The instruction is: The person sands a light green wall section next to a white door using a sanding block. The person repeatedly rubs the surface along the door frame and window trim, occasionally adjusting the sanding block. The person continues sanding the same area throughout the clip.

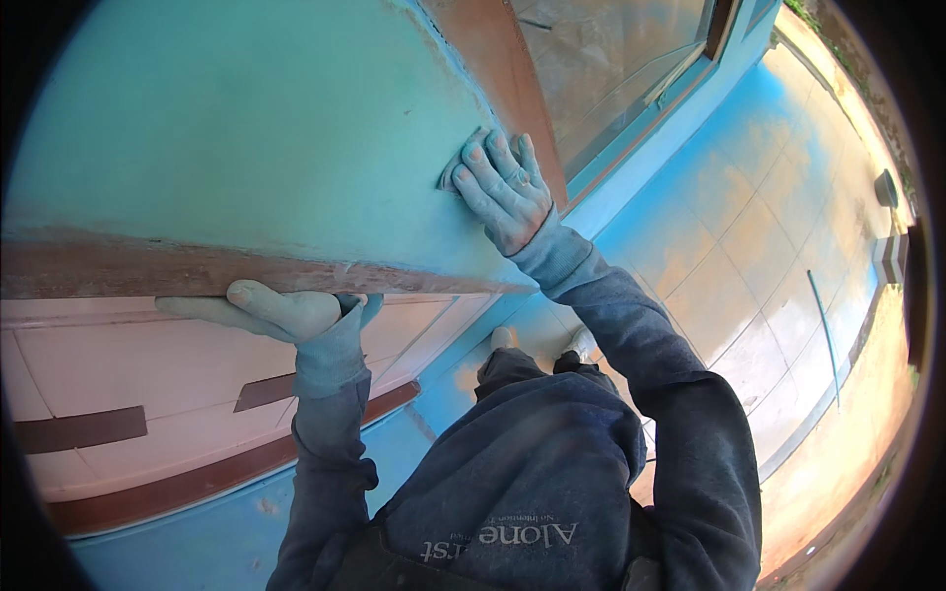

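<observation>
My right hand (506, 185), coated in pale dust, presses a folded piece of grey sheet, probably sandpaper, (451, 170) against a turquoise painted surface (244, 133). It lies close to where that surface meets a reddish-brown strip (510, 66). Along the lower side of the turquoise surface runs a worn brown edge (148, 267). My left hand (273, 310), also dusty, rests against this edge from below, with thumb and fingers extended; part of it is hidden behind the edge, and nothing shows in it.
A glass window (613, 74) stands beyond the brown strip. Pale wall tiles (185, 354) with brown pieces lie below the edge. The tiled floor (724, 244) has blue paint or dust on it. A thin rod (824, 332) and a dark bucket (885, 188) are at the right.
</observation>
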`<state>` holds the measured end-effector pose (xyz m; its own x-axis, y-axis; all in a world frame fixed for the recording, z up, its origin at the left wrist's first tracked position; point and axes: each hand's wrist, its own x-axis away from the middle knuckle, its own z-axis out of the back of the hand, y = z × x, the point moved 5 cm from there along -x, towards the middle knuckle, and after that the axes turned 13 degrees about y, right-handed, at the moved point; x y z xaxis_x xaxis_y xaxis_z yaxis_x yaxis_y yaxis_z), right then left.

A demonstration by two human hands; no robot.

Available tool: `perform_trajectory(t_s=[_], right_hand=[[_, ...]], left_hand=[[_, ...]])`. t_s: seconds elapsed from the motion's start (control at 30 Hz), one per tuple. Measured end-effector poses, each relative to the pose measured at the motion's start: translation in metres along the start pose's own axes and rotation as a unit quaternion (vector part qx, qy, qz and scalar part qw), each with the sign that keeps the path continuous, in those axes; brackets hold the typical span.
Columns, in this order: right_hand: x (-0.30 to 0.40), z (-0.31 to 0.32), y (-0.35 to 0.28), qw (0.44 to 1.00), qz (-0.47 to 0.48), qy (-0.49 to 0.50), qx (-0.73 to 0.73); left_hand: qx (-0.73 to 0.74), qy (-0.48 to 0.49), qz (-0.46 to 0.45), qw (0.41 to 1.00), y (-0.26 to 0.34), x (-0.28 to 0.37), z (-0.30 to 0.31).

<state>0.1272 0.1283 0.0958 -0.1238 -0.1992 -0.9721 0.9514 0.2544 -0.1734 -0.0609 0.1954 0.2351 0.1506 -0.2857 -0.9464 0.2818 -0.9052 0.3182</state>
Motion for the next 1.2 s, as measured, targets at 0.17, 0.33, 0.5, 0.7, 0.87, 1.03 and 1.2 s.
perform_trajectory(t_s=[0.17, 0.33, 0.5, 0.7, 0.87, 1.03, 1.2], right_hand=[[0.053, -0.006, 0.005, 0.999, -0.009, -0.029, 0.016], [-0.016, 0.002, -0.008, 1.000, 0.015, 0.005, -0.011], [-0.046, 0.006, -0.008, 1.000, 0.011, 0.021, -0.019], [0.011, 0.001, 0.001, 1.000, 0.015, -0.015, 0.005], [-0.065, 0.012, 0.000, 1.000, 0.027, 0.000, 0.003], [0.010, 0.004, 0.021, 1.000, 0.014, 0.011, 0.022], [-0.085, 0.013, 0.003, 0.998, 0.023, 0.048, -0.029]], left_hand=[[-0.156, -0.076, -0.208, 0.963, 0.009, 0.006, -0.002], [-0.124, -0.063, -0.165, 0.976, 0.010, 0.000, -0.003], [-0.068, 0.026, -0.069, 0.995, -0.015, 0.002, 0.012], [-0.004, 0.007, 0.019, 1.000, 0.002, -0.004, 0.000], [-0.084, 0.004, -0.075, 0.994, -0.008, 0.002, 0.009], [-0.027, 0.023, -0.011, 0.999, 0.004, -0.004, -0.005], [0.011, 0.025, 0.073, 0.997, 0.006, -0.004, -0.002]])
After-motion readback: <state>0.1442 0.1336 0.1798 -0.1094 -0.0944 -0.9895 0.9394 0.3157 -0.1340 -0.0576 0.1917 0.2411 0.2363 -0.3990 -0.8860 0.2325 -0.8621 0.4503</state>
